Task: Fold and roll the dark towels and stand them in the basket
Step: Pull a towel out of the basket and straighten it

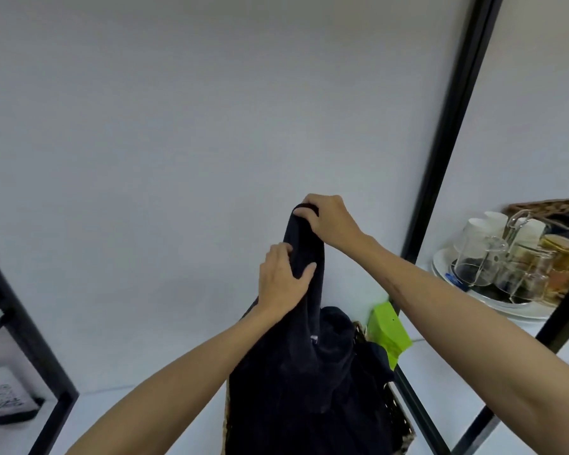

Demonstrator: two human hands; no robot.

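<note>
Woven basket (398, 418), lowest in view, holds dark fabric. Above it, dark towel (306, 257) hangs with long axis vertical. Left hand (281, 280): fingers curled round its mid-length. Right hand (329, 221): fingers pinching its top end, against the white wall (178, 126).

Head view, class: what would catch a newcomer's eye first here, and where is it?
First, the dark towel held up at centre against the white wall: the right hand pinches its top edge and the left hand grips it just below. It hangs down over the woven basket at bottom centre. Next, the bright green box right of the basket, and the glass cups on a tray at far right.
</note>
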